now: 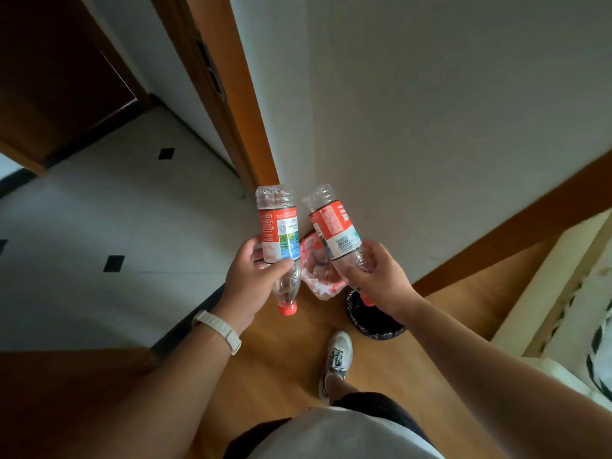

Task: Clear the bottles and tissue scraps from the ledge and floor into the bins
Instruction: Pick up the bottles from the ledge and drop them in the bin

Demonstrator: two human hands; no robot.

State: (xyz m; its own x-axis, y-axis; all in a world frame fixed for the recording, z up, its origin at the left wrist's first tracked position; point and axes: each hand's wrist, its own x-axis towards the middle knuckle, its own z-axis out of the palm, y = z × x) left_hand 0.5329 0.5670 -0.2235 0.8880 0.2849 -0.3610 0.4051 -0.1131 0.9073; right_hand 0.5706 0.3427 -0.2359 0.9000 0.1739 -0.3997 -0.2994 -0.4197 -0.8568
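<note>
left hand (253, 271) clamped on bottle w/ red label (280, 238), cap end down. right hand (377, 276) wrapped round second bottle (334, 231), also inverted (cap mostly hidden by palm). both held apart, above red-lined bin (319, 276) by wall corner; black-bagged bin (374, 321) just beside it on wood floor (288, 366). pale strap (220, 329) on left wrist.

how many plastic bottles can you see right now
2: one plastic bottle in the left hand, the other bottle in the right hand. More may be out of view.
</note>
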